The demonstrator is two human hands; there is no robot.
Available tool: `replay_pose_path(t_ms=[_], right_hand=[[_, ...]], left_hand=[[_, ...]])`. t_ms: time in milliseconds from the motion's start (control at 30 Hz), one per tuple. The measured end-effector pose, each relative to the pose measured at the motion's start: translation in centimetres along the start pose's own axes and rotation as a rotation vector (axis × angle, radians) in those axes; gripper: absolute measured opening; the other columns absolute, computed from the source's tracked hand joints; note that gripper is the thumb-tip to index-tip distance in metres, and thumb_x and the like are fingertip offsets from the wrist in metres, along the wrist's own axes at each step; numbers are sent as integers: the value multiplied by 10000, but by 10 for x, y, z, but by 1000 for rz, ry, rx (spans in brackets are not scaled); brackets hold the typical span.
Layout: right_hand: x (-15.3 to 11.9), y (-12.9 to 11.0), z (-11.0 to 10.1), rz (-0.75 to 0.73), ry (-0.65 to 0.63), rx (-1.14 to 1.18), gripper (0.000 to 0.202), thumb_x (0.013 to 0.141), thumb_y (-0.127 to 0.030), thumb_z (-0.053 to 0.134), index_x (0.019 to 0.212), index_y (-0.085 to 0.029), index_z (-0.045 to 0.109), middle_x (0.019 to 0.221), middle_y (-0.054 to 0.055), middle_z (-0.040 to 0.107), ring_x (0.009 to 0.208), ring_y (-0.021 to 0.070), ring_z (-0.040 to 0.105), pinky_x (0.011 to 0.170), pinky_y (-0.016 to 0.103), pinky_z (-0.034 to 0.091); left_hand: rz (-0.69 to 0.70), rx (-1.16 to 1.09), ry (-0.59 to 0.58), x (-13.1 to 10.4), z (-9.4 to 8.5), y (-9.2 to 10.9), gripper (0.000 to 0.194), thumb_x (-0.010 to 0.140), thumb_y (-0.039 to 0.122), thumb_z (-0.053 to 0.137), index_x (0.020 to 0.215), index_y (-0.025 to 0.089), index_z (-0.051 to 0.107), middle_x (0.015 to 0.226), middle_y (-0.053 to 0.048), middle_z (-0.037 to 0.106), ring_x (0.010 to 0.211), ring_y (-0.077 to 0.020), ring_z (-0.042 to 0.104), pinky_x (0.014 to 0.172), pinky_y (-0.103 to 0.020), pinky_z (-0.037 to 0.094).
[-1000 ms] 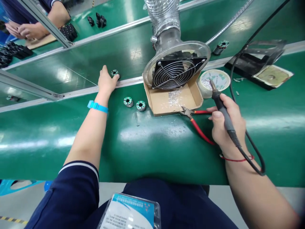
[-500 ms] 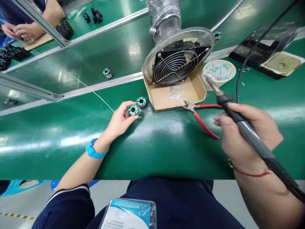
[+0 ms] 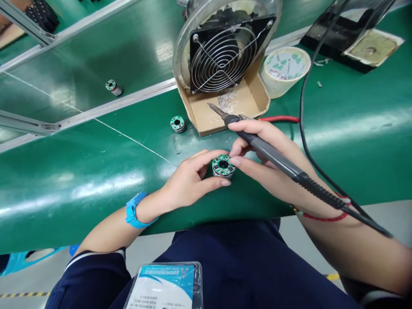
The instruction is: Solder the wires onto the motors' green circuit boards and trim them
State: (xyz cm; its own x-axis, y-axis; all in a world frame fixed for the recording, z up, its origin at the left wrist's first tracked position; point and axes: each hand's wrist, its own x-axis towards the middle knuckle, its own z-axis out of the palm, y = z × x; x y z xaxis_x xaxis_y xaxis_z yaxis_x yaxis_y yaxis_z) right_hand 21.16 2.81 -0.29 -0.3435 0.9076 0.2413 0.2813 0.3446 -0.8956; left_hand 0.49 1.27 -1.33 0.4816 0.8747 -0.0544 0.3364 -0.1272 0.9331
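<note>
While the left hand [image 3: 189,180] has its grip closed around a round part with green circuit board [image 3: 223,166] above the table [image 3: 106,189], the right hand [image 3: 273,159] holds a soldering iron [image 3: 273,156], its fingertips touching this part; the cardboard box [image 3: 209,118] is near.

The right hand [image 3: 273,161] and soldering iron [image 3: 273,155] hide most of the red-handled pliers [image 3: 280,119], while the left hand [image 3: 188,180] covers part of the round circuit-board assembly [image 3: 223,166]. The top edge crops the fan hood [image 3: 180,56] and iron stand [image 3: 334,38]; the bottom edge cuts the badge [image 3: 164,287], its small print unreadable
</note>
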Motion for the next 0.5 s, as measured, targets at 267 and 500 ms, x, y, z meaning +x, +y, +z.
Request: replay_pose_path(t_ms=[267, 500], right_hand=[[0, -2, 0, 130, -72, 74, 449, 853, -129, 629, 1282, -240, 553, 850, -31, 665, 787, 98, 646, 733, 231, 560], [1, -7, 3, 84, -77, -13, 375, 858, -112, 597, 1215, -219, 563, 852, -38, 654, 714, 73, 612, 730, 223, 539]], left_hand=[[125, 84, -25, -3, 2, -2, 484, 873, 397, 738, 1286, 165, 638, 785, 36, 486, 629, -72, 401, 552, -198, 353], [101, 85, -35, -2, 4, -2, 536, 883, 528, 682, 1265, 153, 649, 774, 34, 484, 597, -69, 388, 540, -210, 358]])
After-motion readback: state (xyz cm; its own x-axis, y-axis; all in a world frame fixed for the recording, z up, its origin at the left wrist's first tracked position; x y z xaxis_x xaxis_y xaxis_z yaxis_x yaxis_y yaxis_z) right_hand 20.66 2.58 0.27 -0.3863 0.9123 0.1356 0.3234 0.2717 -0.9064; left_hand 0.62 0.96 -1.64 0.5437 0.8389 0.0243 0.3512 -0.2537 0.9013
